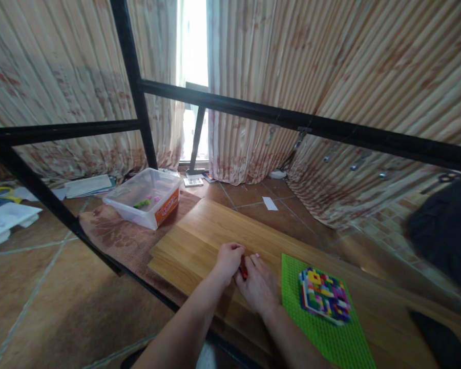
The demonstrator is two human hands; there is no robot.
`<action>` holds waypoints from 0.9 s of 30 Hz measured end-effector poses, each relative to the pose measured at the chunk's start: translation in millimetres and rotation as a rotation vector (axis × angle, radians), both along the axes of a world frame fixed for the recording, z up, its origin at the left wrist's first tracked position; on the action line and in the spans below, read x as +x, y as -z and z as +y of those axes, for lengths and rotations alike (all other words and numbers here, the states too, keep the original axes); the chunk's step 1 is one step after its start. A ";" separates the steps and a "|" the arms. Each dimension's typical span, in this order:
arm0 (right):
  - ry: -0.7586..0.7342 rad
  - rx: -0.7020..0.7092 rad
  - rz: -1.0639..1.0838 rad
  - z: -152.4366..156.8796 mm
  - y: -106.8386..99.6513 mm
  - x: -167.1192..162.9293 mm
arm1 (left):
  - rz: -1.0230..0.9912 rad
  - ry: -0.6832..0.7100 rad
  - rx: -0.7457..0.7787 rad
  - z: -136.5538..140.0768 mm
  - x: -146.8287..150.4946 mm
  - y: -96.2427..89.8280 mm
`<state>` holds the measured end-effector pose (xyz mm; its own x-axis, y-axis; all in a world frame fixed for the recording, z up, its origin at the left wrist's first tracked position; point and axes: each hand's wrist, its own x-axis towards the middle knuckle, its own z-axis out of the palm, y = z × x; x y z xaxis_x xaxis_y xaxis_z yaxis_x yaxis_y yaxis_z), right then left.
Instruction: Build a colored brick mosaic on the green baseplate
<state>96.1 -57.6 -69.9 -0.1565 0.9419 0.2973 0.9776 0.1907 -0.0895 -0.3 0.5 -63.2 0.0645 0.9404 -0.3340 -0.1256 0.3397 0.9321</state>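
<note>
Over the wooden board, my left hand (229,262) and my right hand (259,285) meet, fingers curled in. Between them shows a small red building brick (245,272), partly covered by the fingers, and both hands close on it. A tiny pink spot sits by my right fingertips; whether it is a brick or a nail I cannot tell. To the right lies a green baseplate (291,275), bearing a low stacked block of many-coloured bricks (325,296), somewhat blurred.
The wooden board (200,230) spans the middle. A clear plastic box (138,192) with a few green and pink pieces stands left on a brown mat (103,225). A dark flat object (440,338) lies at the right. A black metal frame (230,102) crosses before curtains (249,51).
</note>
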 end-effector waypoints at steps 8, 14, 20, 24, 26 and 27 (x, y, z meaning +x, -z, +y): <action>0.110 0.049 0.029 -3.3 2.0 1.9 | 0.043 0.012 0.029 -1.6 -1.6 0.1; 0.127 0.021 0.053 -3.8 3.2 3.2 | 0.083 0.013 0.062 -3.6 -2.7 0.3; 0.039 0.064 0.080 -4.5 4.8 4.6 | 0.085 0.015 0.067 -4.6 -2.5 -0.5; -0.003 0.097 0.118 -4.6 6.1 6.6 | 0.074 0.017 0.080 -4.4 -3.1 -1.4; -0.016 0.095 0.145 -3.8 7.5 8.2 | 0.076 0.020 0.085 -4.3 -3.3 -1.3; -0.021 0.095 0.158 -3.2 8.3 8.9 | 0.079 0.021 0.086 -4.2 -3.3 -1.1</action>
<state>105.0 -60.8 -78.1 -0.1204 0.9053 0.4074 0.9484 0.2262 -0.2222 -3.6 -3.7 -62.1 0.0614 0.9646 -0.2566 -0.0443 0.2595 0.9647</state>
